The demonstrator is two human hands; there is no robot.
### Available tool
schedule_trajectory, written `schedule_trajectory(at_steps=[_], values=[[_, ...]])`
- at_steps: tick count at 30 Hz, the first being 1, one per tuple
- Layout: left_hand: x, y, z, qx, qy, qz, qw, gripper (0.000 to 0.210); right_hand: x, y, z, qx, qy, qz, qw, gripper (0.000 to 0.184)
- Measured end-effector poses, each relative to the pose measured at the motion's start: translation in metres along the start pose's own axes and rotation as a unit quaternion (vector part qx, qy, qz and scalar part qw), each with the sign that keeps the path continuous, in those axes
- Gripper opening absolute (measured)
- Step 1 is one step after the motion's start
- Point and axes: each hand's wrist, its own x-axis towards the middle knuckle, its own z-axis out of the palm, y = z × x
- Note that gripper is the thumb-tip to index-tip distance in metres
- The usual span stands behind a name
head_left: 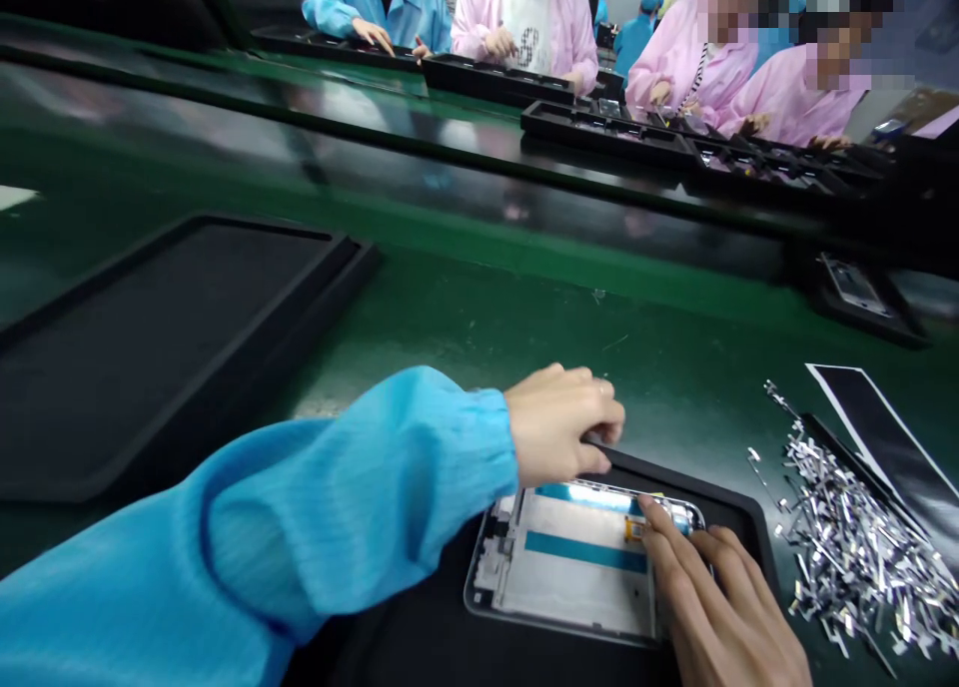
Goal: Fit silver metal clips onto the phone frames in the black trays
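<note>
- The right hand (730, 602) lies over the near right end of a phone frame (569, 597), its index finger stretched along the frame apart from the other bent fingers; its thumb is hidden, so from where I stand I can't tell whether it pinches anything.
- The left hand (565, 422), in a blue sleeve (360, 497), is above the frame's far edge, fingers curled and the thumb tip a little apart from them (whether it touches anything there, I couldn't swear).
- Under both hands, the frame lies flat on a black tray (753, 517), pale inner face up, crossed by a blue strip (584, 551).
- Just beside the right index fingertip sits a small orange piece (634, 529).
- Right of the right hand, on the green table (479, 328), spreads a loose heap of small silvery pieces (861, 547), and just past that a dark sheet with white edges (869, 407).
- Well beyond the right hand, a smaller black tray (906, 323) bears another framed part (854, 283).
- Left of the left hand, past the sleeve, a large black tray (165, 357) lies on the table.
- Far ahead of both hands, co-workers (524, 23) in pink and blue sit behind more trays.
</note>
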Motion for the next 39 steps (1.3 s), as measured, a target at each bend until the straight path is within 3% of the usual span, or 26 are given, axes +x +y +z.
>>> schedule_trajectory(at_steps=[2,4,12,32,39], values=[[-0.005,-0.011,-0.006,0.089,-0.012,0.000,0.996,0.021,0.001,0.000,0.000,-0.007,-0.001,-0.008,1.000,0.034],[-0.010,-0.019,-0.007,0.132,-0.045,0.003,0.990,0.019,0.001,0.000,0.001,-0.011,0.001,-0.012,1.000,0.034],[-0.016,-0.028,0.003,0.089,-0.055,-0.001,0.995,0.007,0.000,-0.001,0.003,-0.035,0.012,-0.037,0.999,0.036],[-0.022,-0.025,0.013,0.066,-0.010,-0.048,0.997,0.009,0.000,-0.003,0.000,-0.068,-0.007,-0.040,0.997,0.045],[-0.022,-0.023,0.014,0.067,-0.004,-0.050,0.997,0.008,0.007,-0.004,0.000,-0.046,-0.005,-0.042,0.998,0.041]])
